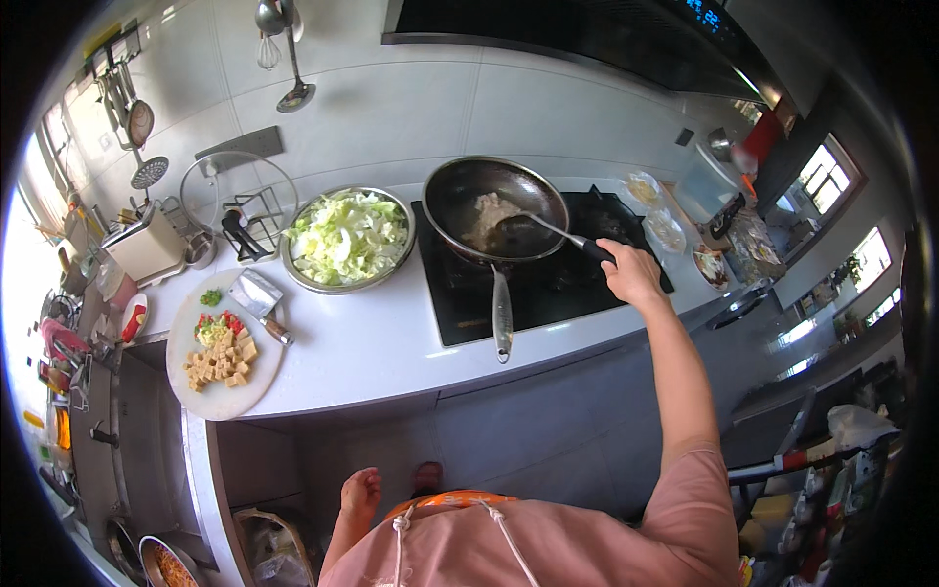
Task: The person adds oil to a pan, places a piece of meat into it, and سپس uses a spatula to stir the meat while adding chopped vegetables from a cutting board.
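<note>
With my right hand (634, 273) I grip the black handle of a metal cooking spatula or ladle (557, 229). Its head dips into pale, minced-looking food (493, 219) in a dark wok (533, 176). The wok sits tilted on a black glass cooktop (462, 312), its metal handle pointing towards me. My left hand (362, 495) hangs low in front of the counter, fingers loosely curled, with no object visible in it. Left of the cooktop stands a steel bowl (345, 287) full of chopped leafy cabbage (352, 238).
On a round board (249, 392) lie tan cubes (224, 363), chopped garnishes and a cleaver (257, 293). Behind it a glass lid (192, 192) leans by a rack. Bagged food (665, 229) and a plate (710, 268) lie right. A sink (150, 440) is at lower left; a range hood (557, 44) overhangs.
</note>
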Demonstrator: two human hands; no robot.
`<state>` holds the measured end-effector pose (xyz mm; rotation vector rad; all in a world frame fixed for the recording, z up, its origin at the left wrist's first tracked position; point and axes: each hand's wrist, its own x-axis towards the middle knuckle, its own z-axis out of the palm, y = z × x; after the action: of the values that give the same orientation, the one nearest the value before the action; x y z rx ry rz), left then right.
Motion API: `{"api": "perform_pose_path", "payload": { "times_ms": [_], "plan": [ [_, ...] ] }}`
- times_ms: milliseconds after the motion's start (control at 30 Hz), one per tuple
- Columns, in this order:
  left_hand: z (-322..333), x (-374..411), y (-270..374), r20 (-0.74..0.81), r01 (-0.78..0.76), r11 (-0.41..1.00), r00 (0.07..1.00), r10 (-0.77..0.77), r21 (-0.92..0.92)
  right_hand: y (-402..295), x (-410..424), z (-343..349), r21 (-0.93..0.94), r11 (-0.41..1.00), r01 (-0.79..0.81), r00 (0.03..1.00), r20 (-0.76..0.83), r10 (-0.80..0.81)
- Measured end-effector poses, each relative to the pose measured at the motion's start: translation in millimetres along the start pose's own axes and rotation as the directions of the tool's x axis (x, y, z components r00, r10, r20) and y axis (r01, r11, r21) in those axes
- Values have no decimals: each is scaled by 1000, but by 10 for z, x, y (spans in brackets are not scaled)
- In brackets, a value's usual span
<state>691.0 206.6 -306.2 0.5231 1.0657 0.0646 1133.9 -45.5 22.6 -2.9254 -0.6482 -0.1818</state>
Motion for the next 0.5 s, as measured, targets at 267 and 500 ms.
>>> {"api": "perform_pose_path", "payload": {
  "times_ms": [267, 500],
  "plan": [
    [-473, 2, -211, -125, -26, 987, 992, 6, -156, 144, 293, 989, 670, 705, -232, 968, 85, 238],
    [-488, -106, -271, -112, -20, 996, 994, 10, -88, -267, 567, 986, 472, 872, -129, 973, -112, 204]
  ]
}}
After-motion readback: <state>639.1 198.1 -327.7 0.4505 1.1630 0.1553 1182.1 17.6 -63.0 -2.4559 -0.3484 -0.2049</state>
